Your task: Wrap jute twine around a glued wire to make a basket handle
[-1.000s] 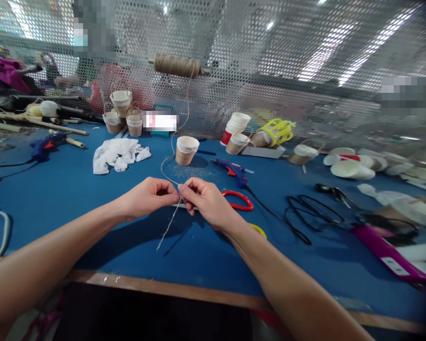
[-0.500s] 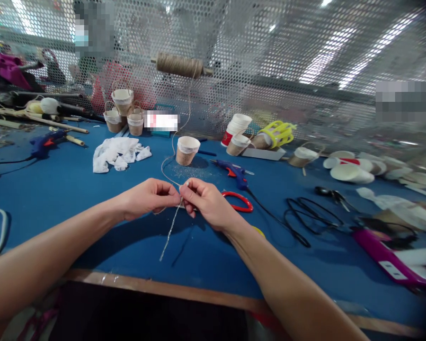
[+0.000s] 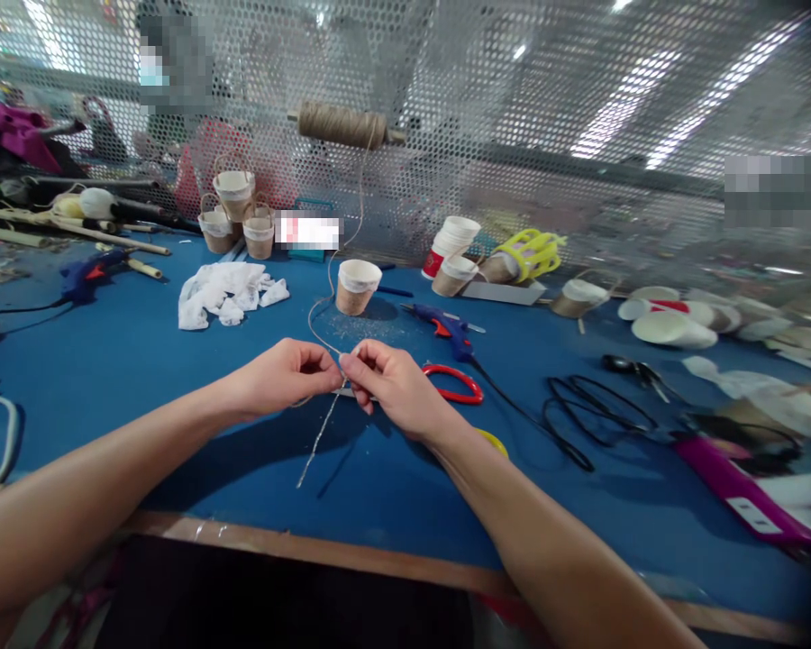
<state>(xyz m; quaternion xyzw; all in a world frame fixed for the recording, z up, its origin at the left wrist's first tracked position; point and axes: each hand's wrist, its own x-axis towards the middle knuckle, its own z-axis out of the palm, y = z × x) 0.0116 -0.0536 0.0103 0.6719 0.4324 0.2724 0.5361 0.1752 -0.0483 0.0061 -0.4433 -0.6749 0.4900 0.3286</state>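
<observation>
Brown twine [image 3: 361,194] runs down from a spool [image 3: 341,124] on the mesh to my fingers. My left hand [image 3: 304,374] pinches the twine and a thin silvery twisted wire [image 3: 317,442]. Touching it at the fingertips, my right hand [image 3: 382,379] pinches the twine where it comes in. The wire's free end slants down toward me above the table. Just beyond my hands stands a small burlap-covered cup [image 3: 358,288] with a white rim. Red-handled scissors [image 3: 456,385] lie partly hidden under my right hand.
A blue glue gun [image 3: 450,332] with a black cord lies to the right. Crumpled white fabric [image 3: 223,290] is at left, before several small handled baskets [image 3: 235,189]. A purple power strip [image 3: 750,496] lies at far right, and another glue gun [image 3: 91,273] at far left.
The wire's free end has swung slightly left and up. Both hands hold nearly the same place and grip.
</observation>
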